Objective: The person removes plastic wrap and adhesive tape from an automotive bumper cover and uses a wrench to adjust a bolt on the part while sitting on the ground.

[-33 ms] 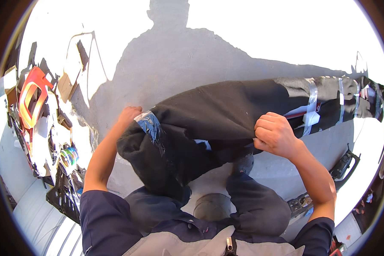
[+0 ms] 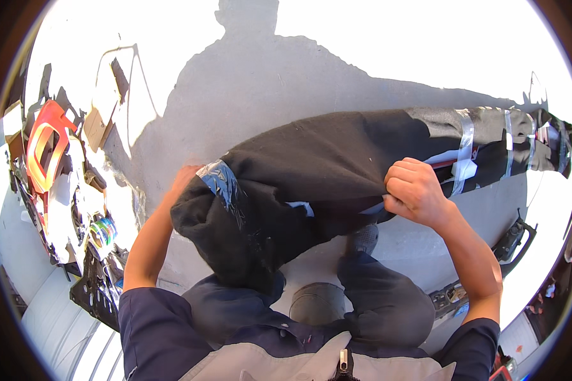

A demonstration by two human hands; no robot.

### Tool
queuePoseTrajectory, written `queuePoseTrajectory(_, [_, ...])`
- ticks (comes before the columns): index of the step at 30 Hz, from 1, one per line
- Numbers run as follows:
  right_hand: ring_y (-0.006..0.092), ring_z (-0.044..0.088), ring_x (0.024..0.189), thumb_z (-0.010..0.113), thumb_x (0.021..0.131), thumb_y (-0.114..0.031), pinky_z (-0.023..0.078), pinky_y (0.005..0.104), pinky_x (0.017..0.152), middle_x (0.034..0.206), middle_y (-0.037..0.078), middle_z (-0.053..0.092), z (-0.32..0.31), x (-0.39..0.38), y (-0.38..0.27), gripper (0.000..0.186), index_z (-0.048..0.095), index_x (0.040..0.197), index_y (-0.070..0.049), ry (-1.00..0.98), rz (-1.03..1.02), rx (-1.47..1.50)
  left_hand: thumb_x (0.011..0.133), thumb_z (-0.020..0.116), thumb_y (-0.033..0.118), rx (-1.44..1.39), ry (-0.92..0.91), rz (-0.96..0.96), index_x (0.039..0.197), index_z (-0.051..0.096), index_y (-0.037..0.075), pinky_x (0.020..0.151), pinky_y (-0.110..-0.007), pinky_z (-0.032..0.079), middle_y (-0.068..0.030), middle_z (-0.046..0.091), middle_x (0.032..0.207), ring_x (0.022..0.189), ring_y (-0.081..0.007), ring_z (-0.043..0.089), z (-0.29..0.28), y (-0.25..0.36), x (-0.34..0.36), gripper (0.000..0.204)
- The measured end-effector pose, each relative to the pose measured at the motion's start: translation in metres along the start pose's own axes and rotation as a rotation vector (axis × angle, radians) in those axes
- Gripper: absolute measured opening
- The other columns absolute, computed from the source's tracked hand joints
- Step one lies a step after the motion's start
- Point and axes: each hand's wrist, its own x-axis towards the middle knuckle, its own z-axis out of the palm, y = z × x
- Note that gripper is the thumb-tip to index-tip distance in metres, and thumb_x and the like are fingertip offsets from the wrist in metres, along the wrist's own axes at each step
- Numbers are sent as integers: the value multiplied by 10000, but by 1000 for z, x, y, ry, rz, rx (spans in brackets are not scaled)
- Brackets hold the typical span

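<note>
Dark-trousered knees [image 2: 388, 303] bend at the bottom of the frame, below a long black cloth bundle [image 2: 337, 146] stretching from center to right, banded with shiny tape [image 2: 466, 130]. The right hand [image 2: 416, 190] has its grip closed on the bundle's near edge; the left hand [image 2: 185, 176], partly hidden at the left end, shows too little to tell its grip. Beyond, a shadow crosses the gray floor [image 2: 203, 108].

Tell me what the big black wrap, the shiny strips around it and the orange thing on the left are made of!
Black wrap: probably felt-like cloth; it looks dull and folds softly.
Shiny strips: likely plastic tape; they look thin and glossy.
Orange thing: perhaps hard plastic; it looks smooth and stiff, but painted metal is possible.
</note>
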Motion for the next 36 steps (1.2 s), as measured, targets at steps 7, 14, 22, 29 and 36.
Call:
queuePoseTrajectory(7, [194,410,520,664,825,-90,367,333,512,611,91,419,-31,47,42,264,464,668,-21,346,186,99,760,652,175,-138,203,-83,836,670,101,680,-481,527,-139,674,794,783,-385,653,72,18,-162,108])
queuePoseTrajectory(14, [241,568,558,558,963,-294,469,363,602,619,127,571,-15,89,94,339,620,779,-16,399,460,-246,780,646,114,-125,23,140,808,651,96,661,-457,515,-97,658,773,755,-343,648,15,51,-211,33])
queuePoseTrajectory(22, [266,505,1267,699,847,-463,378,435,1067,1260,101,600,47,-37,-7,664,510,1368,-96,-361,198,-325,703,526,-33,-667,-33,417,750,548,31,593,-374,464,-80,554,671,625,-296,575,-171,162,-275,83])
queuePoseTrajectory(29, [256,476,1294,829,724,-303,312,496,1121,1296,72,563,90,-131,-16,881,389,1464,-117,-54,576,-442,802,524,56,-852,172,684,670,513,56,469,-317,419,-69,564,627,521,-199,551,-226,243,-331,132])
queuePoseTrajectory(36, [254,483,1297,702,826,-180,330,523,1104,1283,60,582,116,-194,27,433,583,1237,-117,86,770,-439,963,544,107,-1748,904,789,716,422,115,614,-294,355,-8,429,623,528,-100,402,-266,290,-377,276])
